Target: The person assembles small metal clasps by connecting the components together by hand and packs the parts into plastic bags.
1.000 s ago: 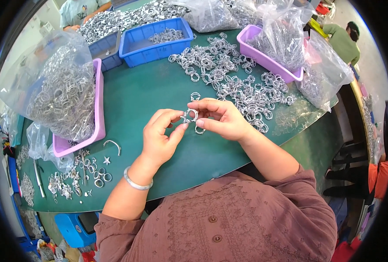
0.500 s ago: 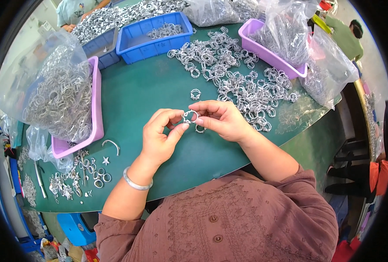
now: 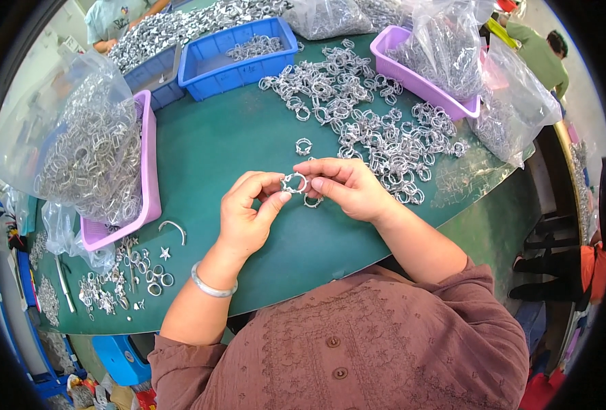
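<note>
While the left hand [image 3: 245, 212] pinches a silver ring [image 3: 305, 183] between thumb and fingertips at its left side, the right hand [image 3: 354, 191] curls close by on the other side, its forefinger stretched over the ring's top; whether the right fingertips press on the metal is hard to tell from this angle. The ring is held just above the green table [image 3: 214, 143], in front of the person's chest

The near table edge curves beneath both forearms and rises to a worn corner on the right. Broad green surface stretches from the hands back to the blue tray [image 3: 241, 74], bounded on the left by a purple basket [image 3: 151, 164] with a bulging clear bag [image 3: 91, 143], and on the right by a spread heap of rings [image 3: 385, 137]. Beyond that heap stands a second purple basket [image 3: 426, 99]. One single ring [image 3: 303, 152] lies just beyond the hands, and another [image 3: 312, 203] lies partly below the right thumb. Toward the left edge are a star piece [image 3: 165, 253], a curved strip [image 3: 180, 230] and a cluster of small parts [image 3: 101, 294]

Small dark markings show on the blue tray's front wall, and a printed motif on a co-worker's pale shirt [image 3: 105, 19]
</note>
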`<state>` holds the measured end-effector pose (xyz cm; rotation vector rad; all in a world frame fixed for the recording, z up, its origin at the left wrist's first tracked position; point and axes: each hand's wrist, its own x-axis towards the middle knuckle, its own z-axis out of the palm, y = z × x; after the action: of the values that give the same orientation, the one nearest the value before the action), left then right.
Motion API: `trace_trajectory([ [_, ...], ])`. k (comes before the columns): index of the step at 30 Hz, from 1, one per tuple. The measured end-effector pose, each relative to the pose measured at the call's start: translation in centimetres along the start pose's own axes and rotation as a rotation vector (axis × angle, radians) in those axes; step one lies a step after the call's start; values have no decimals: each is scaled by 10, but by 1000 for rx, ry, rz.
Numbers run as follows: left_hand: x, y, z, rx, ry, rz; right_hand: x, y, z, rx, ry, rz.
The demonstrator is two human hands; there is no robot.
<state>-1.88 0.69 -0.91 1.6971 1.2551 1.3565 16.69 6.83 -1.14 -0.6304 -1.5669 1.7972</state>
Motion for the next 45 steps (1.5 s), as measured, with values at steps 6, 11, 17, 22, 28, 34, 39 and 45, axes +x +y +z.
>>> trace_trajectory([
  [6,0,-1,0,-51,-7,-35,0,2,0,10,-5,10],
  [11,1,-4,0,-72,-19,-41,2,1,1,50,-16,6],
  [17,3,-2,2,-82,15,-33,2,1,-1,49,2,25],
  [22,0,-3,2,-95,-3,-49,1,-2,2,77,15,78],
  [28,-2,-4,0,-106,-69,-34,-1,-5,4,115,42,102],
  [34,-1,-7,3,-128,-16,-18,0,-3,4,116,65,73],
  [39,-5,-6,2,-204,0,-96,-1,-4,6,77,71,40],
  [45,0,2,-4,-313,11,-300,-1,-2,4,-32,70,-19],
])
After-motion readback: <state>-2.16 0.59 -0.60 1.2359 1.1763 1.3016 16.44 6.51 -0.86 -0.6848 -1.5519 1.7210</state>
